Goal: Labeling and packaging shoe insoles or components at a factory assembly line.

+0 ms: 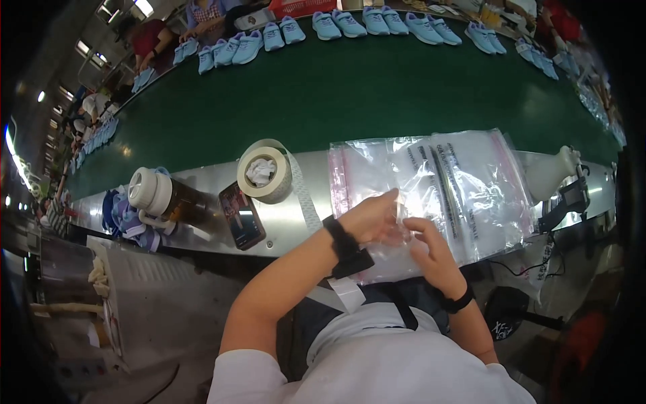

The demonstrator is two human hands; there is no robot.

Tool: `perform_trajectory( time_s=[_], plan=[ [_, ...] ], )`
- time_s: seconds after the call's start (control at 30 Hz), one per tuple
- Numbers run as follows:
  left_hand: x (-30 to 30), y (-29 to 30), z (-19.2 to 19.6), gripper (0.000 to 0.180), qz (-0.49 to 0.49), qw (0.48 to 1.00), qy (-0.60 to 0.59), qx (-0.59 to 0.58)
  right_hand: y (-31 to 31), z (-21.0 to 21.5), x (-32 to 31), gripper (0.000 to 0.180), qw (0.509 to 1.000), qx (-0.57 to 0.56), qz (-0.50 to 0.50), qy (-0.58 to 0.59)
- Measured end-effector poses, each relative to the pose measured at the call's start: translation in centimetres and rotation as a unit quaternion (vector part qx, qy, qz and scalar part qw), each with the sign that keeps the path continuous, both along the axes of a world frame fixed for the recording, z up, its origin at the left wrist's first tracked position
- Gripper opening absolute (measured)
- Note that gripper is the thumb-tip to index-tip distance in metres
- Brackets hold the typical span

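Observation:
Clear plastic bags (pixel 474 182) with pink edges and dark print lie in a flat stack before me. Over the stack's near left part is my left hand (pixel 373 219), its fingers bent together at a small clear, shiny piece (pixel 402 210). Whether that piece belongs to a bag I cannot tell. Close beside it on the right, my right hand (pixel 434 254) has thumb and forefinger apart, the fingertips near the same piece. A roll of white patterned tape or stickers (pixel 281 183) stands to the left, its loose strip (pixel 304 192) running toward my left wrist.
A phone (pixel 241 219) and a brown bottle with a white lid (pixel 178 198) lie left on the metal ledge (pixel 282 232). A whitish bottle-shaped object (pixel 553 174) is at right. Beyond runs a green conveyor belt (pixel 303 94), with light blue shoes (pixel 326 25) along its far side and people behind.

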State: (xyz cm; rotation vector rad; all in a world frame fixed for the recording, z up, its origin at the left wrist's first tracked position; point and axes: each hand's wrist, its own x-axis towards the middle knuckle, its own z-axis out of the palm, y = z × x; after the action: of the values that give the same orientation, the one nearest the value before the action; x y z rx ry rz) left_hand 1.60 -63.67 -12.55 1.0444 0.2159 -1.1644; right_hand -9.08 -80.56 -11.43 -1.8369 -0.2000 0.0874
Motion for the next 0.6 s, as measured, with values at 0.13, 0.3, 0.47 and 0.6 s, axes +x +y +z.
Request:
perform_trajectory(
  time_s=[0.13, 0.3, 0.47, 0.6],
  plan=[
    [-1.8, 4.1, 3.3, 0.069, -0.027, 0.998, 0.051, -0.016, 1.0, 2.6, -0.9, 0.066, 0.96, -0.234, 0.077, -0.136],
    [-5.6, 7.9, 4.6, 0.074, 0.033, 0.998, -0.005, -0.051, 3.9, 0.3, -0.5, 0.044, 0.899, -0.356, 0.062, -0.248],
    [-11.4, 11.7, 5.1, 0.038, 0.247, 0.955, -0.15, 0.068, 4.3, -0.4, 0.2, 0.016, 0.931, -0.304, 0.043, -0.198],
    [-15.2, 13.4, 1.5, 0.028, 0.354, 0.895, -0.199, 0.186, 4.2, 0.6, 0.5, 0.008, 0.987, -0.141, 0.014, -0.071]
  ],
)
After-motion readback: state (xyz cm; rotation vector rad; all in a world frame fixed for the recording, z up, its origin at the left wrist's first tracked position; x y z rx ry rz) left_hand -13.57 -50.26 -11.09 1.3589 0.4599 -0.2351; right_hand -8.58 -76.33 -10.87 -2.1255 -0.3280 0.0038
